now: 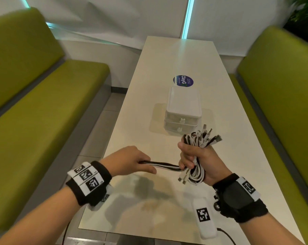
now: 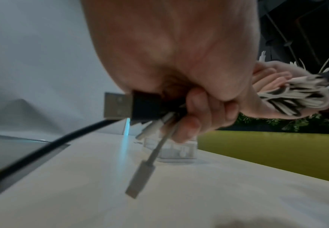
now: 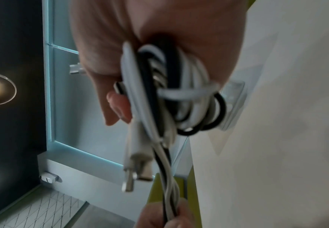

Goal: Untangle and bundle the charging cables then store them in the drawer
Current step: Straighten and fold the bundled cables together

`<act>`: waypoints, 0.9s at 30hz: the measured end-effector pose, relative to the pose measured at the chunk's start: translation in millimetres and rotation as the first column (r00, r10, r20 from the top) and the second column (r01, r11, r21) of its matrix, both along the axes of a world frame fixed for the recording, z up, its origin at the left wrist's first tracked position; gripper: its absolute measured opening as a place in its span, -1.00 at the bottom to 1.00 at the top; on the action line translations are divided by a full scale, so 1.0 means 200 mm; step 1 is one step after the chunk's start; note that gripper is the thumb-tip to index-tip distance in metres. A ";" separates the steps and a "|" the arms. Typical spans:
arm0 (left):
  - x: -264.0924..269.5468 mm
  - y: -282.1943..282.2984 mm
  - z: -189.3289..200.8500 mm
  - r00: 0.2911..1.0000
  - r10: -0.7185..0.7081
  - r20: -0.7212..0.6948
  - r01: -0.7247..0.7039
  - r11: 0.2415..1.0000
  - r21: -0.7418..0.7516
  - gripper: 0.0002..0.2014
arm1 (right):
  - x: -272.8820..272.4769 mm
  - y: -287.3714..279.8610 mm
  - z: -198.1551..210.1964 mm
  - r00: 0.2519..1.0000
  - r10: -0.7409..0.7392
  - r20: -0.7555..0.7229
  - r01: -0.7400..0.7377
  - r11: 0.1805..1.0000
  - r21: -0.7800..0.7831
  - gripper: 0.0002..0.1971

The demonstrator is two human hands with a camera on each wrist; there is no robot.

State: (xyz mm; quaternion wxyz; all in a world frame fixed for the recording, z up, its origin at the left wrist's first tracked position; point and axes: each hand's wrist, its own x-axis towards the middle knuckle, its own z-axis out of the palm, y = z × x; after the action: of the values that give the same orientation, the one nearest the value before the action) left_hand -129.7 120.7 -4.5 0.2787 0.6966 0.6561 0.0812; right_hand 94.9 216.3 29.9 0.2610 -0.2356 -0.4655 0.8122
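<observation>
- Gripping a coiled bundle of black and white cables point(image 1: 194, 156), the right hand point(image 1: 197, 160) holds it upright above the near right part of the table point(image 1: 149, 85), fingers wrapped round the middle of the coil.
- Plug ends point(image 1: 208, 135) fan out above the right fist, toward the far side; more loops and a few plugs hang below it.
- A twisted black-and-white run of cable point(image 1: 160, 165) leaves the bundle at the lower fingers and stretches left, level, to the left hand point(image 1: 130, 160).
- The left hand is closed round that run; from the left wrist view its fingers point(image 2: 194, 111) curl over a black USB plug point(image 2: 132, 106) and a thin grey plug point(image 2: 142, 177) that dangles down toward the table without touching it.
- From the right wrist view the bundle point(image 3: 169, 92) fills the fist, one white strand crossing round the loops, two silver-tipped plugs point(image 3: 136, 169) hanging beneath.
- A small white drawer box point(image 1: 183, 110) stands on the table just beyond the bundle, both drawers closed.
- Beyond the box lies a round dark blue sticker point(image 1: 183, 81); it reads "ClayG", the smaller print too fine to read.
- Both wristbands point(image 1: 89, 181) carry square black-and-white coded markers; a white block point(image 1: 204, 218) with another marker lies at the near table edge.
- Green benches point(image 1: 34, 112) flank the table on both sides.
</observation>
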 end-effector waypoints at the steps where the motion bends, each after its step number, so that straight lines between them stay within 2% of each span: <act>1: -0.04 0.00 0.01 0.997 0.008 -0.080 -0.009 1.000 -0.013 -0.41 | 0.00 -0.01 0.00 1.000 -0.024 0.019 0.024 1.000 0.006 -0.76; 3: -0.12 0.00 0.03 0.973 0.082 -0.214 -0.096 0.994 -0.055 -0.47 | -0.01 0.01 0.02 0.996 -0.075 0.040 0.074 0.997 0.031 -0.80; 4: -0.18 -0.01 0.03 0.964 0.129 -0.234 -0.151 0.986 -0.076 -0.51 | 0.00 0.02 0.03 0.993 -0.101 0.055 0.098 0.994 0.049 -0.82; 7: -0.33 -0.04 -0.01 0.960 0.260 -0.105 -0.274 0.949 -0.157 -0.51 | 0.03 0.08 0.06 0.983 -0.158 0.094 0.149 0.985 0.092 -0.78; 9: -0.40 -0.06 -0.05 0.953 0.287 -0.098 -0.301 0.935 -0.189 -0.48 | 0.05 0.10 0.06 0.975 -0.184 0.122 0.169 0.978 0.124 -0.70; 12: -0.54 -0.12 -0.08 0.914 0.347 -0.209 -0.388 0.898 -0.206 -0.57 | 0.09 0.14 0.06 0.953 -0.243 0.179 0.208 0.959 0.193 -0.63; 15: -0.72 -0.18 -0.08 0.812 0.454 -0.367 -0.526 0.841 -0.125 -0.59 | 0.14 0.17 0.03 0.923 -0.300 0.242 0.241 0.939 0.244 -0.62; 17: -0.80 -0.19 -0.05 0.729 0.443 -0.522 -0.582 0.802 -0.132 -0.63 | 0.14 0.17 0.01 0.916 -0.305 0.260 0.236 0.935 0.267 -0.61; 19: -0.80 -0.16 -0.02 0.686 0.361 -0.631 -0.587 0.787 -0.188 -0.52 | 0.12 0.16 0.00 0.917 -0.297 0.267 0.222 0.934 0.279 -0.63; 21: -0.70 -0.10 0.01 0.702 0.253 -0.666 -0.514 0.827 -0.228 -0.22 | 0.09 0.15 -0.01 0.921 -0.285 0.265 0.208 0.936 0.284 -0.67; 22: -0.62 -0.07 0.04 0.729 0.220 -0.648 -0.460 0.858 -0.227 -0.05 | 0.07 0.14 -0.01 0.924 -0.280 0.261 0.204 0.937 0.285 -0.68; 24: -0.41 0.00 0.10 0.815 0.202 -0.543 -0.321 0.937 -0.134 0.12 | 0.05 0.13 -0.01 0.927 -0.275 0.254 0.202 0.938 0.281 -0.67; 25: -0.29 0.03 0.13 0.884 0.191 -0.427 -0.234 0.971 -0.049 0.14 | 0.05 0.13 -0.01 0.929 -0.272 0.250 0.202 0.941 0.273 -0.67; 26: -0.16 0.06 0.15 0.954 0.158 -0.253 -0.149 0.987 0.052 0.14 | 0.04 0.12 -0.01 0.932 -0.268 0.245 0.203 0.944 0.261 -0.68; 27: -0.02 0.09 0.16 0.994 0.086 -0.065 -0.076 0.986 0.145 0.12 | 0.04 0.12 0.00 0.936 -0.261 0.236 0.203 0.948 0.244 -0.70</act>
State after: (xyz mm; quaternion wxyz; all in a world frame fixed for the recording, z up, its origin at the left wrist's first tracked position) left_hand -134.5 137.9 27.6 0.2014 0.6899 0.6858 0.1145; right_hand 102.9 239.7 29.7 0.3148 -0.3662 -0.5504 0.6811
